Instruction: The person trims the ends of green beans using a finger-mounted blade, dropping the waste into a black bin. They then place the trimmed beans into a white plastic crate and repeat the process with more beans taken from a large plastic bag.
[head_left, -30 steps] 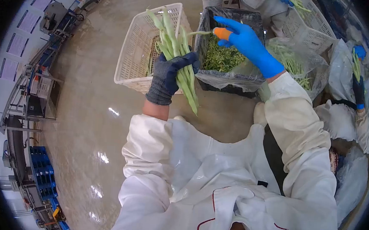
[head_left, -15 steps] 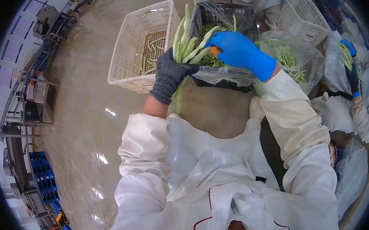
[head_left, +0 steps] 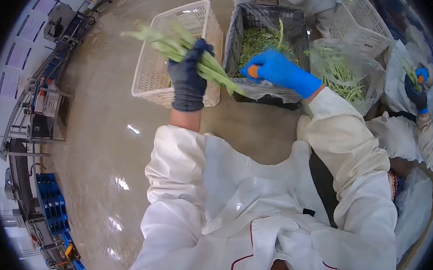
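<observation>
My left hand, in a dark grey knit glove, is closed around a bunch of long green beans. The bunch lies slantwise over the near part of a white plastic crate, its ends sticking out on both sides of the fist. My right hand, in a blue glove, is closed on a small tool with an orange handle; any blade is hidden from me. This hand hovers above the near edge of a black crate lined with clear plastic, which contains green trimmings.
Right of the black crate, a clear plastic bag holds more green beans. Another white crate stands behind it. At far right, a co-worker's gloved hands hold beans. Machinery and blue crates line the left wall.
My left hand has turned the bean bunch from upright to slanting and carried it left over the white crate. My right hand has come away from the beans and dropped slightly.
</observation>
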The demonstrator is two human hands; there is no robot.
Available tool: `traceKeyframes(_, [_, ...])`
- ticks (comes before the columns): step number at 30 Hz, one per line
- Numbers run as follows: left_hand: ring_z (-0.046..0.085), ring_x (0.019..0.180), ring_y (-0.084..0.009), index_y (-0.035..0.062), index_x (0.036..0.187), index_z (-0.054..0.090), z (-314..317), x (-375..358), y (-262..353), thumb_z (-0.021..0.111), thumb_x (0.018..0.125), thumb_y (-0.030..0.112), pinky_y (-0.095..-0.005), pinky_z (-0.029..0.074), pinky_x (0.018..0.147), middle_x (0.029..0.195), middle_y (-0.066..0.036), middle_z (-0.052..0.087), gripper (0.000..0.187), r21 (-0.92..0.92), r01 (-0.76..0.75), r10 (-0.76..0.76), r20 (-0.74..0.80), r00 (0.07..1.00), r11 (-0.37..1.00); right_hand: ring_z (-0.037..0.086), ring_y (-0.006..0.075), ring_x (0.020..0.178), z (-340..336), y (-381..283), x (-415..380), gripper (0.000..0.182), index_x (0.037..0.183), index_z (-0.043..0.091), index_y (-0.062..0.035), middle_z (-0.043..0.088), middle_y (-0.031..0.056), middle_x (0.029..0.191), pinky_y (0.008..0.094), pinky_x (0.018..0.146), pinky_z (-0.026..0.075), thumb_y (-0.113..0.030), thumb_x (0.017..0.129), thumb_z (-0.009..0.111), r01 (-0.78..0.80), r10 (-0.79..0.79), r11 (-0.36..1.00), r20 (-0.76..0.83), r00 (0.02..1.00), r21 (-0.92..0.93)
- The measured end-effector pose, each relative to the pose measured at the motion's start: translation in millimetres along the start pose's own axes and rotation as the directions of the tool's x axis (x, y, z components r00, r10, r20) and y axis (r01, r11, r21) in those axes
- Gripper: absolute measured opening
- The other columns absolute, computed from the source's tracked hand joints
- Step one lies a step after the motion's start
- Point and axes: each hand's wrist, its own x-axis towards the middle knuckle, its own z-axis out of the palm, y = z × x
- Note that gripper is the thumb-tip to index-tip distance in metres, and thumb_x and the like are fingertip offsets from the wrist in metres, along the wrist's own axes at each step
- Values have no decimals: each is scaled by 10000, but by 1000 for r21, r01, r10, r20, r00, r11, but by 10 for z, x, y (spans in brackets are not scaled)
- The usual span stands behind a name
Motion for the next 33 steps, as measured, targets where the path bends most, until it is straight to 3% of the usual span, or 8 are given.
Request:
traceKeyframes(3, [631,863,-216,42,1008,602,-345,209,143,666,858,87,-352,530,768,906,-94,633,169,-156,41,-58,-102,993,987,644,292,735,-58,451,-56,299,1033,703,-88,676,192,906,389,684,506,-167,758,617,-25,6,769,-32,999,-638])
traceKeyframes(6, [625,889,-213,58,989,602,-407,215,173,670,866,125,-348,525,788,919,-87,631,155,-222,50,-72,-93,993,974,645,353,770,-106,465,-130,327,1050,705,-77,675,210,949,399,725,516,-155,745,618,-138,-214,603,-326,921,-786])
traceKeyframes(9, [623,889,-211,69,974,600,-375,190,148,671,870,150,-348,522,796,922,-77,631,149,-267,27,-48,-71,996,963,667,240,880,-140,-31,-18,371,1146,681,-124,677,135,1070,339,818,531,-79,789,592,10,-47,986,-218,975,-165])
traceKeyframes(12, [620,884,-211,77,969,596,-411,225,87,662,878,157,-353,519,802,926,-66,631,139,-319,34,-55,-57,997,947,662,196,897,20,-156,-2,372,1161,661,-37,678,120,1063,296,830,526,-30,804,554,-60,-25,910,198,980,410])
traceKeyframes(15, [618,881,-211,78,970,594,-404,239,59,654,882,159,-358,518,803,928,-65,630,133,-366,27,-54,-64,997,930,646,146,874,182,-305,-92,292,1119,652,49,673,112,1039,250,816,514,-51,858,567,-156,7,770,236,972,619])
traceKeyframes(24, [622,858,-230,65,948,601,-402,249,-3,632,897,187,-357,517,787,902,-83,640,136,-397,69,-113,-87,990,915,653,155,853,333,-331,-114,256,1074,661,65,687,135,967,261,780,545,-79,871,600,-111,72,649,85,994,752])
traceKeyframes(29, [628,840,-239,50,985,612,-542,260,-46,623,894,169,-344,520,772,902,-103,655,151,-130,195,-203,-56,978,972,641,159,767,291,-470,-193,191,981,690,-15,680,116,873,314,699,525,-72,816,612,215,-161,935,-203,966,283])
traceKeyframes(33, [645,821,-216,-13,1096,593,-405,138,0,619,883,126,-334,533,747,945,-118,667,255,-7,349,-349,41,936,937,618,285,723,386,-589,-262,158,919,679,-55,635,139,810,389,686,491,-73,779,608,616,-622,783,-109,776,-86])
